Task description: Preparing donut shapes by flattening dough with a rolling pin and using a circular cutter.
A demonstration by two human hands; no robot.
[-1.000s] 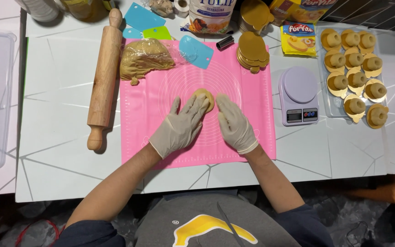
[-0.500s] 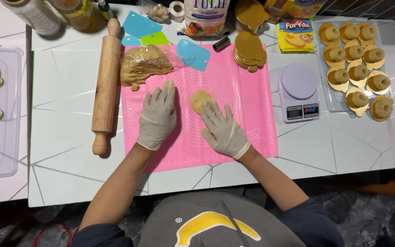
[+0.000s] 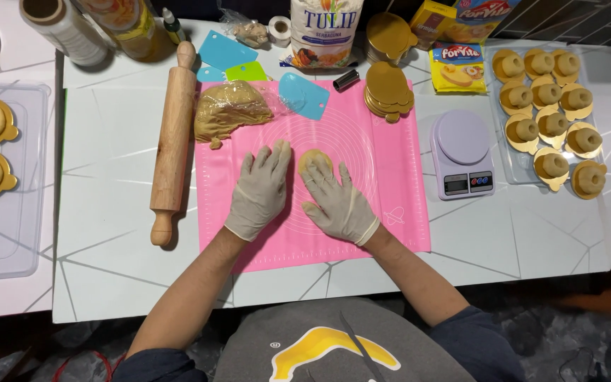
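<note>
Small dough round [image 3: 314, 160] on pink mat [image 3: 390, 205], under right hand [image 3: 335, 201] fingertips, fingers spread flat, left hand [image 3: 260, 189] flat just beside it, fingers extended, gripping nothing

Mat [image 3: 362, 233], centre frame: pink with faint white circle markings. Both gloves off-white: left hand [image 3: 259, 191], right hand [image 3: 337, 201]. Dough piece [image 3: 314, 160] pale tan; wrapped dough lump [image 3: 229, 110] darker tan. Rolling pin [image 3: 173, 145], left of mat: light wood. Scale [image 3: 462, 154], right: lilac. Scrapers [image 3: 304, 95], top: light blue. Cake boards [image 3: 388, 88]: gold.
</note>
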